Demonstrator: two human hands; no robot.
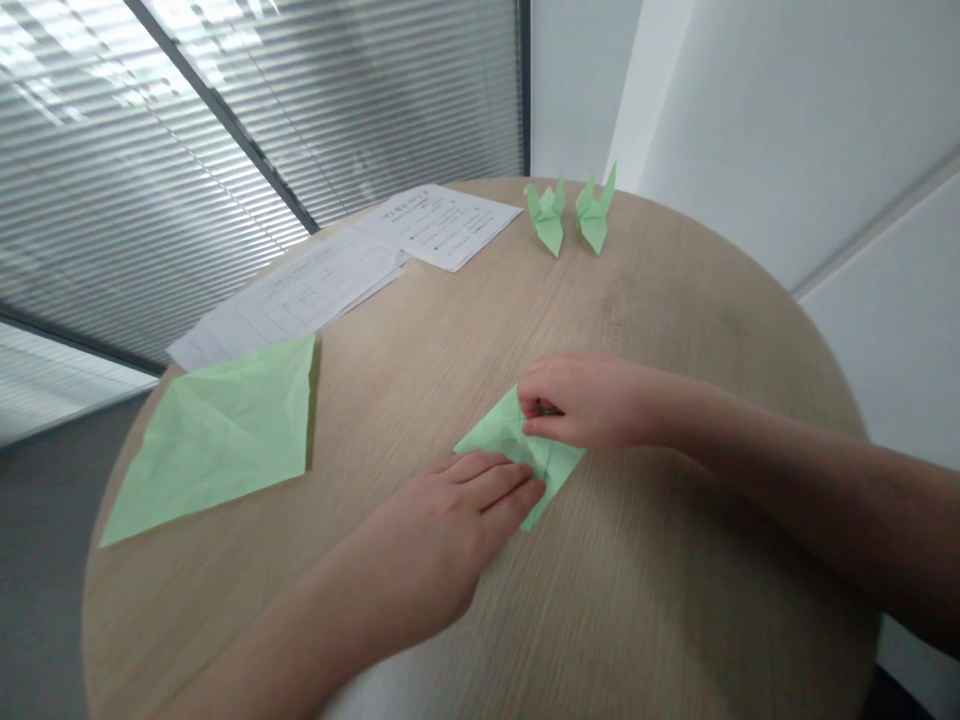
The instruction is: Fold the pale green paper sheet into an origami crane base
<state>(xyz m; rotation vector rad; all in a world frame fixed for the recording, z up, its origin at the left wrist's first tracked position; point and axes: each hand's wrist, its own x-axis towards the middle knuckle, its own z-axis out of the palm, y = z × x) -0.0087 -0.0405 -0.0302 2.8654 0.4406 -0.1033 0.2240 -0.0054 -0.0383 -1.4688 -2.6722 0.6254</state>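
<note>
A small folded piece of light green paper (496, 430) lies near the middle of the round wooden table (675, 330). My left hand (442, 530) rests flat on the table with its fingers stretched out, the fingertips pressing the paper's near edge. My right hand (589, 400) reaches in from the right and pinches the paper's upper part between thumb and fingers. The hands cover much of the paper.
A larger creased green sheet (217, 435) lies at the table's left edge. Printed white pages (352, 270) lie at the far left side. Two finished green paper cranes (571, 212) stand at the far edge. Window blinds and a white wall are behind.
</note>
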